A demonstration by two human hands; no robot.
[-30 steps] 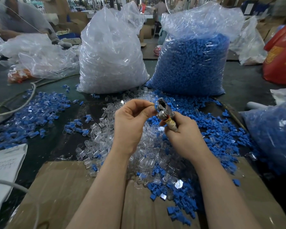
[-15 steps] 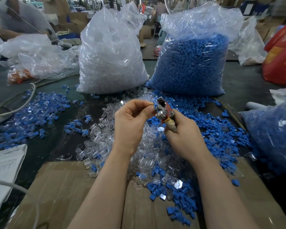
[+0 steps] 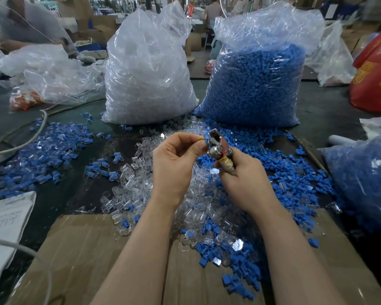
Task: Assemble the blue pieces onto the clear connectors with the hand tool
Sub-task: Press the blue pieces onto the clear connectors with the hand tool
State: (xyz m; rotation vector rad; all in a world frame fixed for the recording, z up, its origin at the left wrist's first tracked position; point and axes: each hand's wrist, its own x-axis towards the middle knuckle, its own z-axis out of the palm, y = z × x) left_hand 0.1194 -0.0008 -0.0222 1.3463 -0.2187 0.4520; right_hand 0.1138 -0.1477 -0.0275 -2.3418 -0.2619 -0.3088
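Hands working hand tool (image 3: 218, 148) over the parts pile.
Right hand (image 3: 244, 179) is gripping its handle; left hand (image 3: 174, 164) is pinching something tiny, unclear what, at its head.

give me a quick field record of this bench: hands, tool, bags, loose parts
left hand: fingertips pinch a small part at the tool head
right hand: grips the hand tool by its handle
bag of clear connectors: upright, back centre
bag of blue pieces: upright, to its right
loose clear connectors: heaped under the hands
cardboard: nearest the person
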